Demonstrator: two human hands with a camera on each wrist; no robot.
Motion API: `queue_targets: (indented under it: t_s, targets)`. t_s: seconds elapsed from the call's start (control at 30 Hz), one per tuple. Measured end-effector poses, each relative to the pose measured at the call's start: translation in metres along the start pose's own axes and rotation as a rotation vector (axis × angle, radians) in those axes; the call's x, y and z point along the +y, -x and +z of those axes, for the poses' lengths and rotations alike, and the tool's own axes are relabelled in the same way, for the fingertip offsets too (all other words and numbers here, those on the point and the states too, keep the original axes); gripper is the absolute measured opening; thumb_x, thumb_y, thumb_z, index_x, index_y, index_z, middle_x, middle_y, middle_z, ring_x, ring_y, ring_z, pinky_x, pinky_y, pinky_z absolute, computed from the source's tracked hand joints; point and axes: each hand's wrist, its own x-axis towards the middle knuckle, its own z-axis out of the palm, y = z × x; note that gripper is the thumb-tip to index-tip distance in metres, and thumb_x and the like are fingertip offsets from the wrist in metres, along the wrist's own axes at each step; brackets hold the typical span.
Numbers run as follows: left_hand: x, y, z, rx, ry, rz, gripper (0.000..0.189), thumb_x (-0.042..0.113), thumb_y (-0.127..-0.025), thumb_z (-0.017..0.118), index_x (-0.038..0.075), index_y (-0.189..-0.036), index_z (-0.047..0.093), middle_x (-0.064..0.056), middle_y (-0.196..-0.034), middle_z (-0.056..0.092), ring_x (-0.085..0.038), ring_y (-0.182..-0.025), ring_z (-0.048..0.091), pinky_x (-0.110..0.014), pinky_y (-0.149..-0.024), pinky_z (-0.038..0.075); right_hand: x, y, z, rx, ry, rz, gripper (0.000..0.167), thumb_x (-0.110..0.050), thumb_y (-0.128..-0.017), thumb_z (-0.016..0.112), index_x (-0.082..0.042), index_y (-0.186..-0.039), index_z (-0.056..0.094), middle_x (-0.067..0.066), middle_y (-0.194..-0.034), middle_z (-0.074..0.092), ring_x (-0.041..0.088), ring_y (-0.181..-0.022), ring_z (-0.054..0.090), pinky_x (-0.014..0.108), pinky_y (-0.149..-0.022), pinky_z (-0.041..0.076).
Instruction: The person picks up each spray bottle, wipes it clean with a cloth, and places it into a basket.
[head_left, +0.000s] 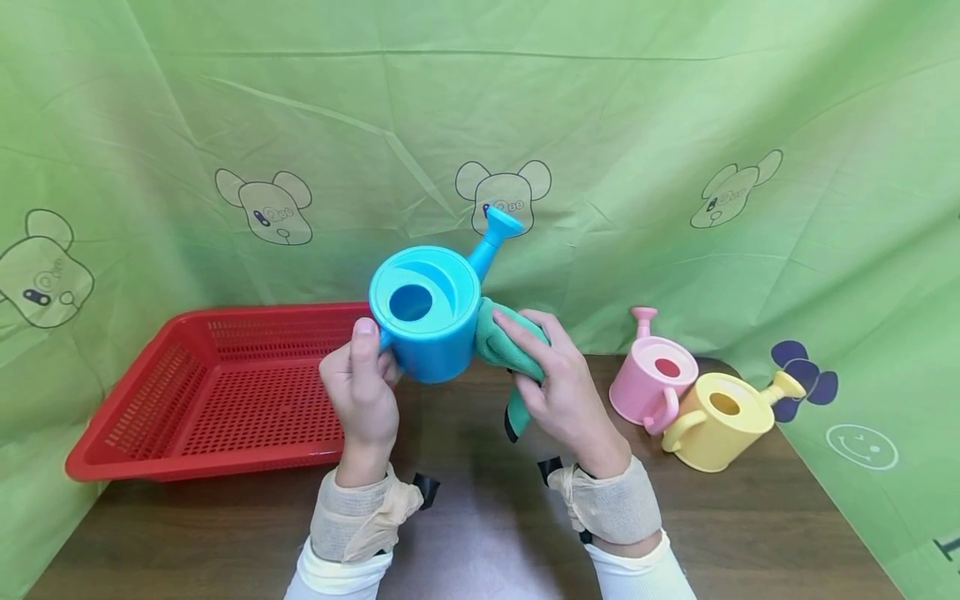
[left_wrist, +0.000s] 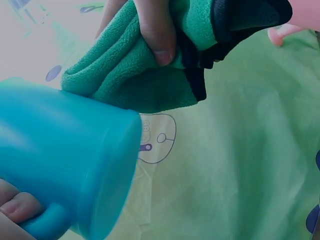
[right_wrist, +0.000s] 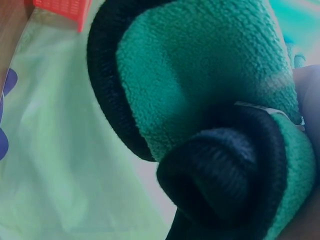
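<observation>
My left hand (head_left: 365, 392) grips the handle of a blue toy watering can (head_left: 438, 354), held up above the table with its spout pointing away to the upper right. In my right hand (head_left: 558, 387) is a folded green cloth (head_left: 504, 337) with dark edging, pinched between thumb and fingers. The cloth touches the right side of the can's body. In the left wrist view the cloth (left_wrist: 125, 65) lies against the can (left_wrist: 60, 145) near its base. Green cloth (right_wrist: 200, 65) fills most of the right wrist view, hiding most of the right hand.
A red perforated basket (head_left: 217, 462) sits at the left of the brown table (head_left: 480, 533). To the right stand a pink watering can (head_left: 645, 383) and a yellow watering can (head_left: 716, 437), side by side. A green curtain (head_left: 375, 125) with cartoon prints hangs behind.
</observation>
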Motion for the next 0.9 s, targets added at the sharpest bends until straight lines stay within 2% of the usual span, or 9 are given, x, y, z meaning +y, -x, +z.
queue_targets:
  t_s: [0.2,0.57,0.63,0.8,0.9]
  targets:
    - [0.0021,-0.0010,-0.0008,-0.005,-0.103,-0.052,0.053,0.017,-0.104,0.049,-0.004,-0.057,0.036,0.003,-0.049,0.036,-0.008,-0.046,0.031,-0.021,-0.047,0.028,-0.0003,0.0000,0.0009,0.017,-0.011,-0.011,0.072,0.015,-0.084,0.060,-0.018,-0.148,0.062,0.014,-0.143,0.059,0.031,-0.127,0.061,0.052,-0.099,0.054]
    - [0.0023,-0.0012,-0.0014,-0.039,-0.150,-0.053,0.057,0.019,-0.106,0.051,-0.002,-0.055,0.036,0.004,-0.047,0.035,-0.009,-0.046,0.031,-0.024,-0.046,0.027,-0.0010,-0.0007,0.0003,0.081,-0.044,-0.039,0.070,0.015,-0.084,0.061,-0.014,-0.148,0.061,0.016,-0.142,0.059,0.032,-0.127,0.059,0.050,-0.098,0.054]
    - [0.0019,-0.0009,-0.0017,-0.044,-0.159,-0.057,0.057,0.019,-0.106,0.051,-0.002,-0.054,0.036,0.003,-0.047,0.035,-0.010,-0.046,0.031,-0.024,-0.046,0.027,-0.0007,-0.0009,0.0002,0.098,-0.049,-0.048,0.070,0.016,-0.084,0.061,-0.013,-0.147,0.061,0.017,-0.141,0.059,0.033,-0.127,0.059,0.047,-0.100,0.053]
    - [0.0013,0.0004,-0.0020,-0.061,-0.197,-0.058,0.056,0.017,-0.106,0.050,-0.001,-0.054,0.037,0.003,-0.047,0.035,-0.010,-0.047,0.031,-0.024,-0.048,0.027,0.0006,-0.0010,0.0001,0.118,-0.057,-0.053,0.070,0.016,-0.083,0.060,-0.011,-0.147,0.062,0.019,-0.142,0.059,0.034,-0.129,0.059,0.028,-0.107,0.047]
    - [0.0013,0.0011,-0.0016,-0.065,-0.216,-0.048,0.056,0.017,-0.105,0.051,-0.001,-0.054,0.037,0.002,-0.048,0.036,-0.010,-0.047,0.032,-0.024,-0.049,0.027,0.0011,-0.0008,-0.0003,0.121,-0.057,-0.042,0.069,0.015,-0.083,0.060,-0.012,-0.147,0.062,0.019,-0.141,0.059,0.034,-0.129,0.059,0.027,-0.107,0.046]
